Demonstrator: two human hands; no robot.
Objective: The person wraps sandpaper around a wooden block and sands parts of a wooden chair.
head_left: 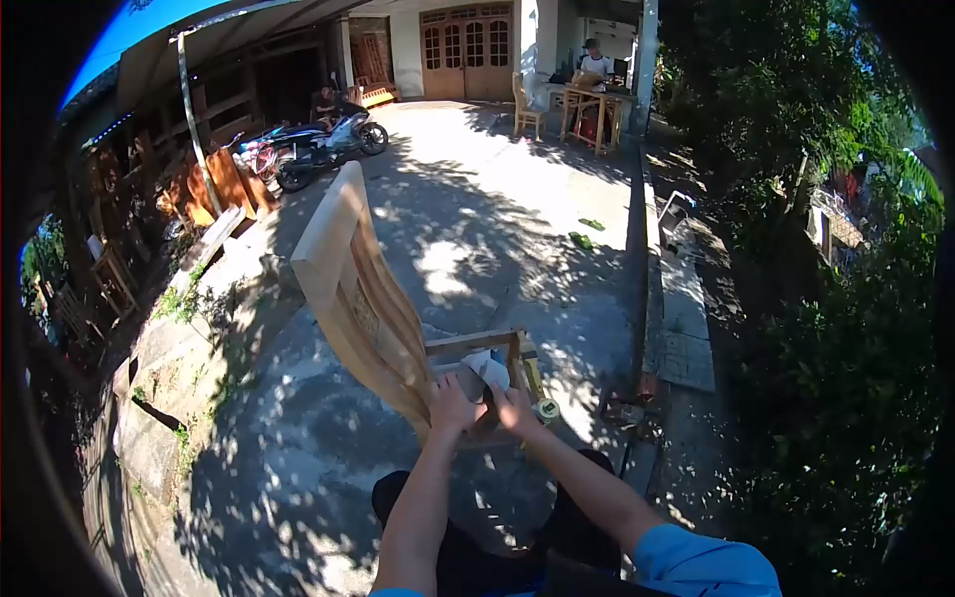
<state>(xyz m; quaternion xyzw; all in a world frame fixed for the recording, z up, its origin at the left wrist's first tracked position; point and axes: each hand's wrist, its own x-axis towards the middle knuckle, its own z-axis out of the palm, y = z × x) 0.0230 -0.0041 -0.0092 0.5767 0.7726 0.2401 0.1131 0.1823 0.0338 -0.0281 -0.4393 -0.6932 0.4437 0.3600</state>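
Both of my hands are in front of my knees, at an unfinished wooden chair (pixel 373 298) with a tall curved back. My left hand (pixel 454 406) is closed on the left side of a grey and white sheet (pixel 485 368) that looks like sandpaper. On the right edge of the same sheet, my right hand (pixel 514 410) is also closed. The sheet is bent, with its pale side up, above the chair's open seat frame (pixel 477 340). A round yellowish thing (pixel 546 408) sits by the frame's right corner, close to my right hand; its kind is unclear.
Beyond the sunlit concrete yard, a motorbike (pixel 323 144) stands at the left near leaning wood boards (pixel 224 179). Another wooden chair (pixel 527 107) and a wooden table frame (pixel 595 114) with a person (pixel 597 65) are at the back. A low curb (pixel 652 269) and dense bushes line the right.
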